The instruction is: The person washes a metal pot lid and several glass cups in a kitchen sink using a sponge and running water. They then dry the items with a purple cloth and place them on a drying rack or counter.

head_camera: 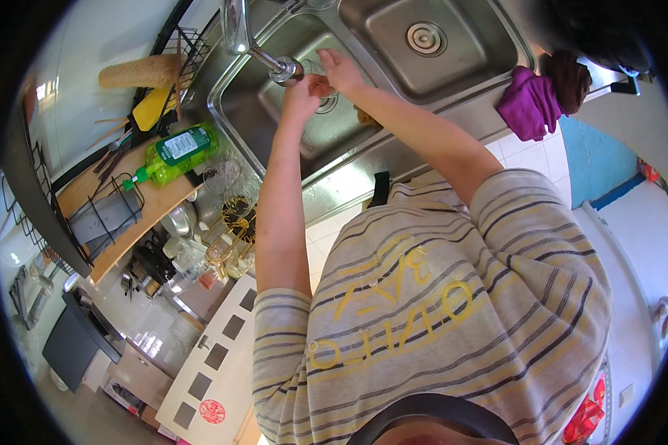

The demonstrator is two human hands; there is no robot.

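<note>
Both of my hands are over the left stainless steel sink basin [245, 119], beneath the chrome faucet [285, 69]. My left hand [306, 92] is close under the spout end, which partly covers it. Beside it, touching or nearly so, my right hand [342, 72] reaches in with its fingers toward the left. Something clear [310, 65], glass or water, shows between and behind the hands; I cannot tell whether either hand grips it. The drain [327, 104] lies just below them. A brownish piece [367, 117], perhaps a sponge or cloth, is partly hidden under my right forearm.
A second basin [462, 67] adjoins on the right. Purple cloth [529, 103] hangs over the counter's front edge. To the left, a green dish soap bottle [181, 153] lies tilted on a wooden shelf [139, 219], near clear glassware [222, 177] and a loofah [139, 71].
</note>
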